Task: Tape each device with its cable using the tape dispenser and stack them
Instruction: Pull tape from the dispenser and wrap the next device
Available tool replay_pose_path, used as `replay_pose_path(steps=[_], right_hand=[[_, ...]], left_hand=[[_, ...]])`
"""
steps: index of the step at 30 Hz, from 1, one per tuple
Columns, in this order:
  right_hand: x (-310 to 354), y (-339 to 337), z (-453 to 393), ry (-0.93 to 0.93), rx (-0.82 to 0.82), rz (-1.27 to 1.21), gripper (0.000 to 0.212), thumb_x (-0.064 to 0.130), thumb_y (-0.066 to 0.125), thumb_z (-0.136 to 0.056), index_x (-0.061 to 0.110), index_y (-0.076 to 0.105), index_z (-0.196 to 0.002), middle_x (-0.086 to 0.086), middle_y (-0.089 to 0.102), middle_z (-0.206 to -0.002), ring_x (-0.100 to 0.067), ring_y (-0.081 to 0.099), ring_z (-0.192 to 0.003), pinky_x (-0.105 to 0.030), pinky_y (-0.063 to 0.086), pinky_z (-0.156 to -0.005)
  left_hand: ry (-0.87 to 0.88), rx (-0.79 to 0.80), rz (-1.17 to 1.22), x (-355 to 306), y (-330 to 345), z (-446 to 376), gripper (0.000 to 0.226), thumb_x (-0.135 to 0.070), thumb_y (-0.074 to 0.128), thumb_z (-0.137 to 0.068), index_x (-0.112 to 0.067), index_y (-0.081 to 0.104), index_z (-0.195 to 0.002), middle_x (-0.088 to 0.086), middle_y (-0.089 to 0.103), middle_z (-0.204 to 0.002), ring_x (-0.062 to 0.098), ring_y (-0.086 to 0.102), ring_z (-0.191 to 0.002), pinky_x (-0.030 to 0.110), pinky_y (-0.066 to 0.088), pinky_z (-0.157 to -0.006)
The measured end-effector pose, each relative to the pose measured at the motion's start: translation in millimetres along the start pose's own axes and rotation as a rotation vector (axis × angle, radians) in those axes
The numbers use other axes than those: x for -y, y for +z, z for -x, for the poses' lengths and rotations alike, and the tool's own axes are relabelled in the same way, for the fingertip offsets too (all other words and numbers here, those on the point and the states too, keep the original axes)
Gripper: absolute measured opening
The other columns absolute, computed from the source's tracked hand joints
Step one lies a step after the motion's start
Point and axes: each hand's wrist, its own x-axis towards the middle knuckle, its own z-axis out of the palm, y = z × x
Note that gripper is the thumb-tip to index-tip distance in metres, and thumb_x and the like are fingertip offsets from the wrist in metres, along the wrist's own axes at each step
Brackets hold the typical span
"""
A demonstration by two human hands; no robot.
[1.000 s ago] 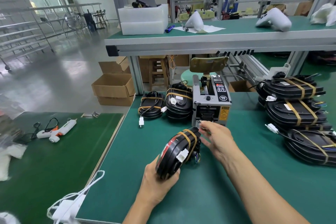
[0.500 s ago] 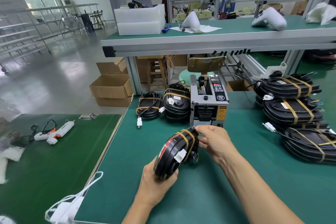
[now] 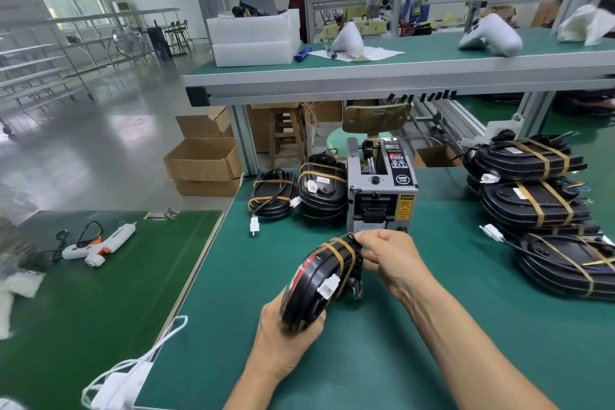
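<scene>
A black oval device (image 3: 312, 286) with a white connector and brown tape bands stands on edge above the green mat. My left hand (image 3: 286, 339) grips its lower end. My right hand (image 3: 389, 260) holds its upper end, fingertips pressing the tape at the top edge. The grey tape dispenser (image 3: 381, 190) stands just behind the device. Taped devices lie in a stack left of the dispenser (image 3: 321, 190) and in a larger stack at the right (image 3: 532, 203).
A lone taped cable bundle (image 3: 271, 198) with a white plug lies at the mat's far left. A white glue gun (image 3: 106, 243) rests on the left table. A raised shelf (image 3: 399, 76) runs overhead behind. Cardboard boxes (image 3: 203, 163) sit on the floor.
My right hand moved from the dispenser's outlet to the top of the device and pressed onto its tape. The left hand kept holding the device, almost still.
</scene>
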Motion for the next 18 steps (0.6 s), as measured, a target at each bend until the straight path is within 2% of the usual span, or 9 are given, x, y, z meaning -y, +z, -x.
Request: replay_pose_path(steps=[3,6,8,11,13,15,18], right_hand=[[0.9,0.3,0.0,-0.023,-0.017,0.028,0.012,0.003,0.071,-0.093,0.002,0.072,-0.081,-0.02,0.069,-0.081,-0.023,0.065,-0.073,-0.026,0.061,-0.063],[0.0,0.4,-0.9,-0.048,-0.027,0.08,0.015,0.003,0.07,-0.091,0.004,0.072,-0.076,-0.01,0.064,-0.066,-0.017,0.06,-0.062,-0.03,0.06,-0.068],[-0.3,0.8,-0.8,-0.06,-0.035,0.113,0.019,0.004,0.07,-0.091,0.006,0.071,-0.072,-0.003,0.059,-0.058,-0.014,0.056,-0.056,-0.029,0.059,-0.066],[1.3,1.8,-0.4,-0.062,-0.043,0.127,0.017,0.006,0.07,-0.091,0.005,0.07,-0.074,-0.009,0.059,-0.064,-0.019,0.058,-0.063,-0.026,0.058,-0.065],[2.1,2.3,-0.1,-0.056,-0.031,0.114,0.012,0.01,0.07,-0.09,0.003,0.07,-0.08,-0.016,0.053,-0.072,-0.026,0.051,-0.069,-0.033,0.055,-0.072],[2.4,2.8,0.2,-0.059,-0.017,0.099,0.011,0.013,0.071,-0.09,0.004,0.065,-0.088,-0.016,0.044,-0.074,-0.028,0.041,-0.073,-0.04,0.046,-0.075],[1.8,3.1,-0.8,-0.073,-0.035,0.114,0.017,0.017,0.074,-0.092,0.002,0.067,-0.085,-0.011,0.05,-0.065,-0.022,0.049,-0.063,-0.039,0.051,-0.074]], left_hand=[[0.007,-0.001,-0.013,0.2,-0.1,0.3,0.028,-0.046,0.078,-0.071,-0.03,0.071,-0.093,0.006,0.073,-0.083,0.009,0.061,-0.072,0.032,0.056,-0.073],[0.018,-0.004,-0.018,0.8,0.1,-0.5,0.028,-0.047,0.078,-0.071,-0.032,0.07,-0.093,0.005,0.073,-0.081,0.009,0.06,-0.07,0.032,0.055,-0.072],[0.019,-0.006,-0.018,1.7,0.2,-0.9,0.028,-0.048,0.078,-0.07,-0.033,0.07,-0.092,0.004,0.072,-0.079,0.009,0.058,-0.069,0.03,0.055,-0.071],[0.03,-0.007,-0.015,3.5,0.3,-0.8,0.026,-0.047,0.078,-0.071,-0.033,0.07,-0.091,0.004,0.072,-0.079,0.007,0.058,-0.069,0.028,0.054,-0.069],[0.039,-0.015,-0.014,3.3,0.7,-1.3,0.023,-0.047,0.078,-0.071,-0.034,0.07,-0.089,0.0,0.07,-0.075,0.005,0.056,-0.066,0.025,0.052,-0.067],[0.054,-0.022,-0.014,3.1,1.3,-1.7,0.02,-0.046,0.077,-0.071,-0.036,0.069,-0.086,-0.007,0.066,-0.069,0.003,0.052,-0.063,0.02,0.049,-0.064],[0.064,-0.02,-0.009,3.9,0.9,-1.3,0.02,-0.045,0.077,-0.071,-0.035,0.068,-0.085,-0.009,0.063,-0.067,0.002,0.05,-0.063,0.019,0.048,-0.063]])
